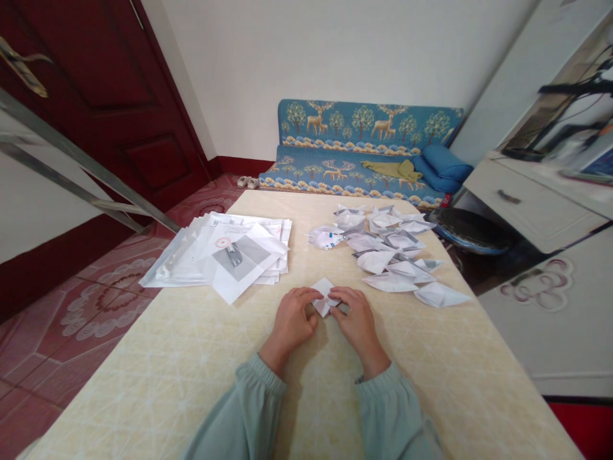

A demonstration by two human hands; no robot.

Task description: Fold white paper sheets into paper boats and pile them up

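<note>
"Around us we see a white wall (239,64), one dark red door (96,102), one blue deer-patterned couch (306,171) and two pale shoes (248,182) beside it. Nearer, one table (167,377) wears a pale yellow cover. Where are our hands?"

"At the middle of the table, around one small folded paper (324,285). Our left hand (293,319) and right hand (357,319) are both curled, thumb and fingers nearly together, pinching opposite sides of it."

"Why both?"

"We'd judge that gripping it from two sides steadies the folds and spares its middle. It sits straight in front of us, probably so that we can see the creases."

"And the rest?"

"On our left, one pile of sheets (186,255), too overlapped for us to count, with one printed sheet (246,262) askew on top, perhaps for easy picking. On our right, pointed paper shapes (366,243), about thirteen; they overlap, so we can't be exact. We suppose they're grouped there to leave us working room."
</note>
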